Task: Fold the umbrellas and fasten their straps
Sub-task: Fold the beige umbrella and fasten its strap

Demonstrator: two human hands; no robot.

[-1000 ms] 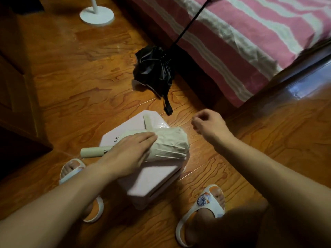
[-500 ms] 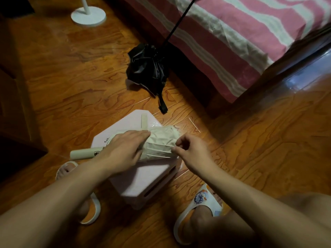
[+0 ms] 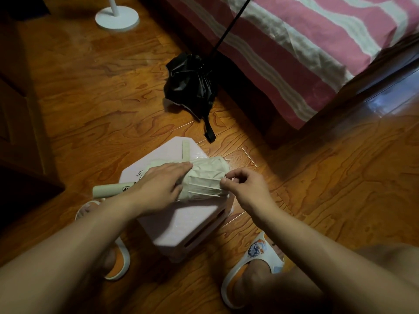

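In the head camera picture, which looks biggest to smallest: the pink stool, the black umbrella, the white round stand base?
1. Pink stool, largest.
2. Black umbrella bundle, smaller.
3. White round stand base, smallest.
The stool sits nearer the camera, so true sizes may differ.

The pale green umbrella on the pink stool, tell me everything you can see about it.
The pale green folded fabric umbrella lies on its side across the top of the pink hexagonal stool. Its canopy is gathered into a creased, pleated bundle with thin ribs showing. Its smooth cylindrical pale green handle juts left past the stool's edge. Its flat strap lies loose on the stool top, unfastened. The left hand presses flat on the bundle's middle; the right hand pinches the canopy's right end.
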